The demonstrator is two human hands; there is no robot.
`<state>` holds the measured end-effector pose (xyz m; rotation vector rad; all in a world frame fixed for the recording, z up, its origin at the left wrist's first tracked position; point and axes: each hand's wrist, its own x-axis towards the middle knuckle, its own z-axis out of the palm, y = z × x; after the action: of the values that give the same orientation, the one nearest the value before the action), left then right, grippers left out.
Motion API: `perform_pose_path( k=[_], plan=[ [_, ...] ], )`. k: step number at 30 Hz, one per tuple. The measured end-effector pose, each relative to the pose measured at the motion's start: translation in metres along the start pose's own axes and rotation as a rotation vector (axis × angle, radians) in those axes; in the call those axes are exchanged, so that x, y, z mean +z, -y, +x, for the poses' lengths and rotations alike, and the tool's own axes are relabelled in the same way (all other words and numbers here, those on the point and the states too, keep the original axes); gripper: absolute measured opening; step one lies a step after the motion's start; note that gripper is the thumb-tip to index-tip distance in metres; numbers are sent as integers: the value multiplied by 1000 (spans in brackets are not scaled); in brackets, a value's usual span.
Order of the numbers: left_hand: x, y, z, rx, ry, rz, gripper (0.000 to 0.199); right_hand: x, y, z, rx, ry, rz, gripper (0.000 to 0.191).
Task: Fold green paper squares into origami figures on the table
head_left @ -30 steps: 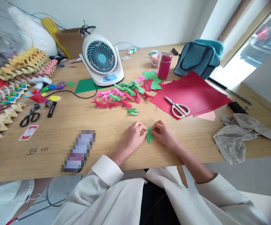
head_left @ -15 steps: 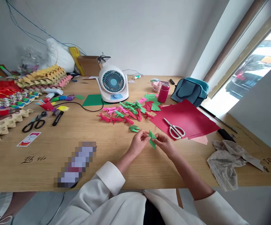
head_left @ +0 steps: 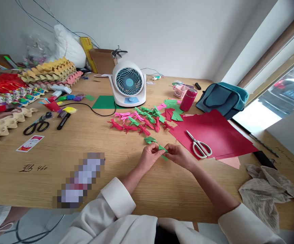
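Note:
Between my fingertips is a small piece of folded green paper (head_left: pixel 162 148), its lower tip showing beneath my hands. My left hand (head_left: pixel 150 156) pinches it from the left, my right hand (head_left: pixel 177 156) from the right; both are closed on it and partly cover it. Just beyond my left hand lies another folded green paper piece (head_left: pixel 150 140). Farther back spreads a cluster of folded paper figures (head_left: pixel 144 129) in red, pink and green. White-handled scissors (head_left: pixel 200 147) rest on a stack of red paper sheets (head_left: pixel 218 132) to the right of my hands.
A white fan (head_left: pixel 129 84) stands at the back, near a red bottle (head_left: pixel 188 100) and a blue bag (head_left: pixel 220 100). A grey cloth (head_left: pixel 264 193) lies at right. Black scissors (head_left: pixel 37 126) and a cutter knife (head_left: pixel 63 121) lie at left. A pixelated object (head_left: pixel 81 181) is near the front edge.
The green paper has turned in my fingers: its upright pointed shape is now mostly covered, with a small folded part on top. My view has shifted slightly.

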<state>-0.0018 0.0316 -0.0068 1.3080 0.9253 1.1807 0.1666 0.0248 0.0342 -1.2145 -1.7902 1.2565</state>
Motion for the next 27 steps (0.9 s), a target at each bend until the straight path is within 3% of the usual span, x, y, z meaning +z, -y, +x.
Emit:
perform_pose_path(
  k=[3,9,13,19,27],
  plan=[
    [0,-4,-1,-1,-4,-51,39,1,-8,5,-25,41,17,36],
    [1,-7,-6,-35,43,-32,39,18,-39,-3,-22,57,271,39],
    [-1,-12,-7,35,51,109,35,11,-33,-13,-40,129,282,35],
    [-1,-11,-11,88,157,320,22,-1,-15,-15,10,-57,300,41],
    [2,-16,-18,121,137,419,17,4,-19,-17,142,50,461,42]
  ],
)
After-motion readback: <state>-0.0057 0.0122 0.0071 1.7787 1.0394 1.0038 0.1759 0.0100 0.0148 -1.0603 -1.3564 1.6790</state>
